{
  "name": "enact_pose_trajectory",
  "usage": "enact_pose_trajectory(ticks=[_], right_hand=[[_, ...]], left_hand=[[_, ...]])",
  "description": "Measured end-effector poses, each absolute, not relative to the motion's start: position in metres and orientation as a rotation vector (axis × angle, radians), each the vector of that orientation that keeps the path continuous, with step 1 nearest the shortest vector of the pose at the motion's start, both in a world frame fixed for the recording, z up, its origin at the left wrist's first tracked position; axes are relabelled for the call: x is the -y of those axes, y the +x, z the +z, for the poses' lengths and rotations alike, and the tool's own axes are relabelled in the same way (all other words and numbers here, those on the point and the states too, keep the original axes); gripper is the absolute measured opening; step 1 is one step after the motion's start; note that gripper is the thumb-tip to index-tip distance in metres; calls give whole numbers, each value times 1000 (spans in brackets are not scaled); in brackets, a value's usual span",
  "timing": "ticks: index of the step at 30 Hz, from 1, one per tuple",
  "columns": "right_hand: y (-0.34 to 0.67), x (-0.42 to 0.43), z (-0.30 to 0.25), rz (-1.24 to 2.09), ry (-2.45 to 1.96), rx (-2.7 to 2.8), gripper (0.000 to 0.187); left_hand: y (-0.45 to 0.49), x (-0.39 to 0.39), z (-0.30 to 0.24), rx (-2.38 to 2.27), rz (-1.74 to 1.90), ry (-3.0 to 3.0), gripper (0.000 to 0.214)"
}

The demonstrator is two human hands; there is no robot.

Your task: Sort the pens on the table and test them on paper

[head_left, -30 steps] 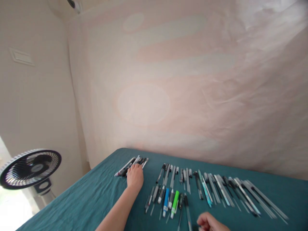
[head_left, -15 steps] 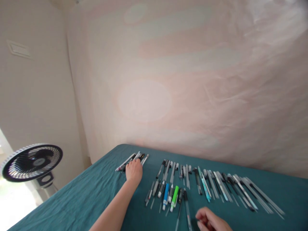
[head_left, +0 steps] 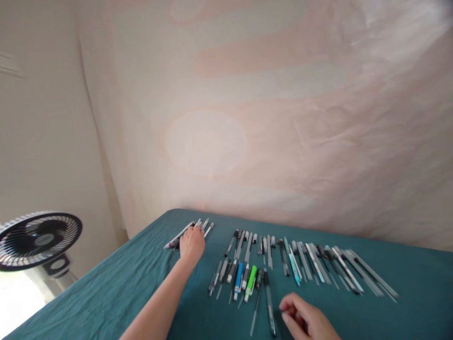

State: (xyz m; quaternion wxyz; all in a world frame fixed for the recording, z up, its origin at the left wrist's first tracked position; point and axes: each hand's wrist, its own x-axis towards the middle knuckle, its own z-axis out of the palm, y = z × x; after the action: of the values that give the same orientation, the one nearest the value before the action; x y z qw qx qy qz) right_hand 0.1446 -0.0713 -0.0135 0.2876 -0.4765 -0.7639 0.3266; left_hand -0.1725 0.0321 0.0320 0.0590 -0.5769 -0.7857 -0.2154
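My left hand [head_left: 192, 243] reaches to the far left of the cloth, over a loose pile of pens [head_left: 180, 235]. Its fingers bend down among them; the fingertips are hidden, so what they grip does not show. My right hand [head_left: 306, 317] rests near the front with fingers loosely curled and nothing visible in them. Just left of it lies a clear pen with a black cap [head_left: 269, 302], apart from the fingers. A thin refill [head_left: 255, 314] lies beside that pen. A blue pen piece [head_left: 238, 281] and a green pen piece [head_left: 250, 283] are in the front row.
Behind, a row of pen parts [head_left: 249, 248] runs rightward, with a turquoise pen [head_left: 294, 269] and several clear barrels [head_left: 371, 274] at its right end. All lie on a dark green cloth [head_left: 120, 283]. A fan [head_left: 40, 241] stands left of the table; a pale sheet [head_left: 283, 156] hangs behind.
The view has shifted slightly, so the table appears a little further left and higher. My left hand stays over the pen pile, and my right hand stays loosely curled near the front.
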Motion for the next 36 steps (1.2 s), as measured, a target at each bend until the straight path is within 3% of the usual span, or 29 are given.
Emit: enact_pose_trajectory(ticks=[9, 13, 18, 27, 36], right_hand=[[150, 71, -7, 912, -1199, 1987, 21], [151, 73, -3, 997, -1196, 1912, 28], [150, 74, -1, 862, -1198, 1998, 25], [145, 79, 4, 609, -1116, 2246, 18], [121, 81, 8, -276, -380, 2565, 20]], left_hand=[[-102, -17, 69, 2200, -1182, -2389, 39], [-55, 10, 66, 2227, -2193, -2897, 36], [-24, 25, 57, 2306, -2787, -2767, 35], [-37, 25, 74, 2469, -2918, -2483, 26], [-34, 28, 71, 2481, -2904, -2493, 28]])
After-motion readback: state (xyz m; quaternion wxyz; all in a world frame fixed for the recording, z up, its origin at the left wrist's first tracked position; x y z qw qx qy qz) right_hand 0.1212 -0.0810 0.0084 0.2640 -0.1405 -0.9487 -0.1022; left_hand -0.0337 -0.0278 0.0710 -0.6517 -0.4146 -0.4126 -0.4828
